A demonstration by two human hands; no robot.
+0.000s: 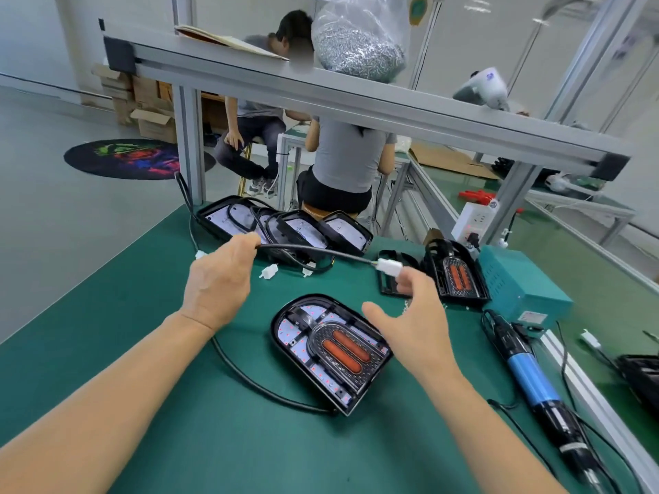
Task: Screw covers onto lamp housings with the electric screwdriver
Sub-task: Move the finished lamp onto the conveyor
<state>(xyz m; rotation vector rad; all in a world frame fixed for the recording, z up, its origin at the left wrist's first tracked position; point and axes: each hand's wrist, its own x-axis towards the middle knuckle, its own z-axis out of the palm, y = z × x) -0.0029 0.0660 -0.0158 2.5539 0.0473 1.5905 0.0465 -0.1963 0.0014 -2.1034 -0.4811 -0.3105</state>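
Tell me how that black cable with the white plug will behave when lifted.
Probably floppy: the cable sags between the left hand and the white plug. Likely light, since fingertips alone carry it. Its slack loop on the mat may drag behind.

Grey floor [53,194], round colourful rug [124,158], aluminium-framed green benches [107,333].

— What's along the top of the frame?
— A clear bag of screws [360,37] on the aluminium shelf [321,90], a brown folder [228,41] left of it.
— And behind?
— Two seated people [342,155] (backs turned), cardboard boxes [142,101] upper left, a round colourful mat [124,158] on the floor.
— Right edge?
— A teal box [520,279], beside a white power strip [474,217].
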